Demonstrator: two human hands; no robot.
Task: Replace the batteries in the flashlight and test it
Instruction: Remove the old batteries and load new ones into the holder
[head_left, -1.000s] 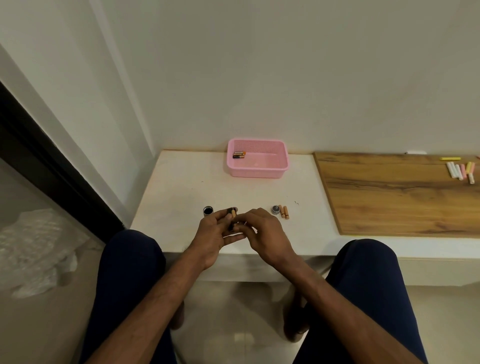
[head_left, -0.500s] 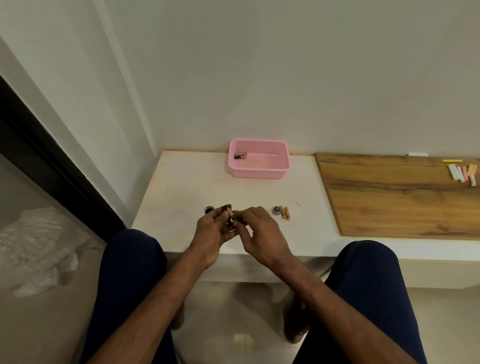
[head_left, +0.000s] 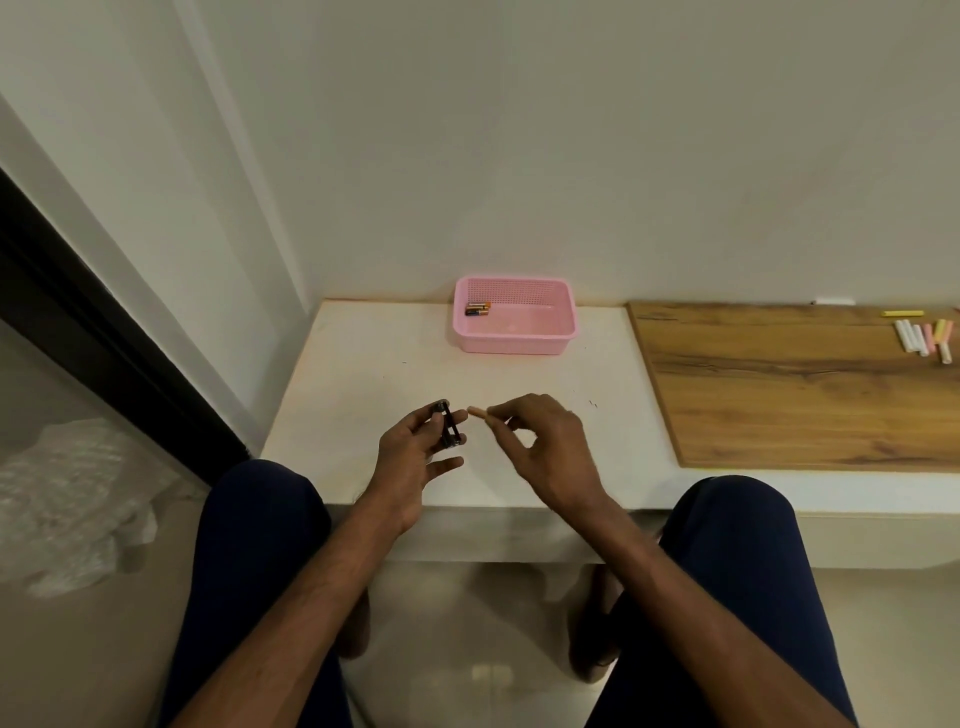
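Observation:
My left hand (head_left: 408, 467) holds a small black battery holder (head_left: 448, 429) upright over the near part of the white table (head_left: 363, 374). My right hand (head_left: 550, 447) pinches a slim orange battery (head_left: 478, 413) between thumb and forefinger, just right of the holder and not touching it. A pink basket (head_left: 514, 345) stands at the back of the table, with two dark batteries (head_left: 477, 309) in its left corner. My hands hide the other flashlight parts seen earlier on the table.
A wooden board (head_left: 805, 384) covers the table's right side, with several chalk sticks (head_left: 924, 338) at its far right. Crumpled clear plastic (head_left: 67, 499) lies on the floor to the left. My knees flank the table's front edge.
My hands were together on the black holder; now they have parted. The right hand has drawn an orange battery out to the right, and the left hand keeps the holder.

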